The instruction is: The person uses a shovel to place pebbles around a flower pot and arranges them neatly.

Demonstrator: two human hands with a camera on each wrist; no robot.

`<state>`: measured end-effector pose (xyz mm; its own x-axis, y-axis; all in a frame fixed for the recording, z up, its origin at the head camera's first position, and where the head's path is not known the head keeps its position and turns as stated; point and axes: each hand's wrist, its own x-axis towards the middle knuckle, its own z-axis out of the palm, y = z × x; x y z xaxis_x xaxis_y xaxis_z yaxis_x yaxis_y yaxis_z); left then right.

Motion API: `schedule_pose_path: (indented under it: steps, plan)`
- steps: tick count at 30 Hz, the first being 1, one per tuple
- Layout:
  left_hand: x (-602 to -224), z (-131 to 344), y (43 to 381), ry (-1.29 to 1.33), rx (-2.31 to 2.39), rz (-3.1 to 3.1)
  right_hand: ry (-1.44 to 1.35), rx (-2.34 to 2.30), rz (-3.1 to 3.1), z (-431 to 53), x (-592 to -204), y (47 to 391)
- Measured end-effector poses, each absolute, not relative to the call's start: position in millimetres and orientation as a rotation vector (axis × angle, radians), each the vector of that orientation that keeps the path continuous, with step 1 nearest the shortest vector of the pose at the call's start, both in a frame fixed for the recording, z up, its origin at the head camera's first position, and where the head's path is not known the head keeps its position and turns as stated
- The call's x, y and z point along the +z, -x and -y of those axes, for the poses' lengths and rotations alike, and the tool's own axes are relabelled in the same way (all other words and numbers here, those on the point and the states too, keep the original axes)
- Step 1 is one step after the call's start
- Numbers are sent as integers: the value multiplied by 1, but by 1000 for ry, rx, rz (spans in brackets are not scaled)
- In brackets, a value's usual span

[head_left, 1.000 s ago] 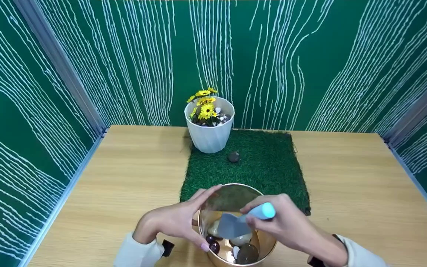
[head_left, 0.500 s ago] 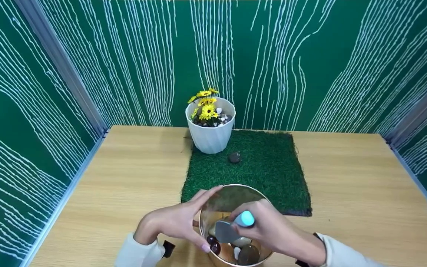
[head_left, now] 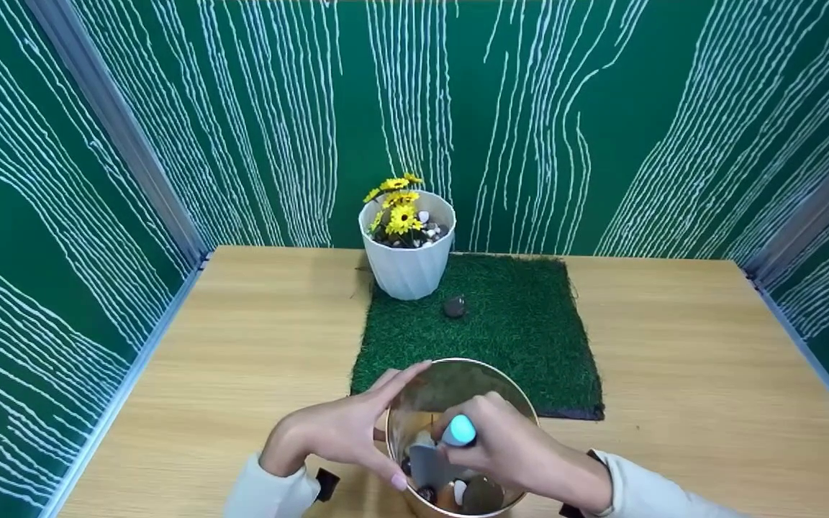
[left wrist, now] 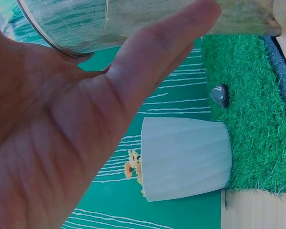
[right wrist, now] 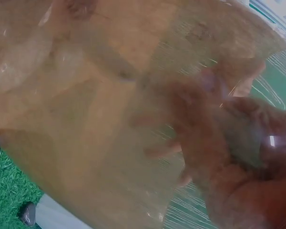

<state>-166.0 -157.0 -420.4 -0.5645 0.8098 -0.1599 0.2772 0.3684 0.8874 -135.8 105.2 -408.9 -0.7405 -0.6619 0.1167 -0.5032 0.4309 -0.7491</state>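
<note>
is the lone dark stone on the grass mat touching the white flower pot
No, in the head view the dark stone lies on the grass mat with a clear strip of grass between it and the white flower pot.

Green, gold and yellow

Gold bowl (head_left: 458, 374) holds dark, white and tan stones (head_left: 483, 495); scoop (head_left: 458, 430) pale blue, grey blade. White pot (head_left: 407, 266), yellow flowers (head_left: 399, 208), dark green mat (head_left: 522, 331), tan bench (head_left: 256, 360), white-lined green walls (head_left: 601, 122).
</note>
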Motion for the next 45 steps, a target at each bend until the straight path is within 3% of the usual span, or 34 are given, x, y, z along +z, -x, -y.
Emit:
schedule_pose_path:
  steps: [19, 45]
  plan:
    - [-423, 157, 166, -955, 1165, -2036, 1025, -1248, -2262, -111, -408, 138]
    - [-422, 156, 166, -951, 1170, -2034, 649, -1612, -1938, -169, -380, 157]
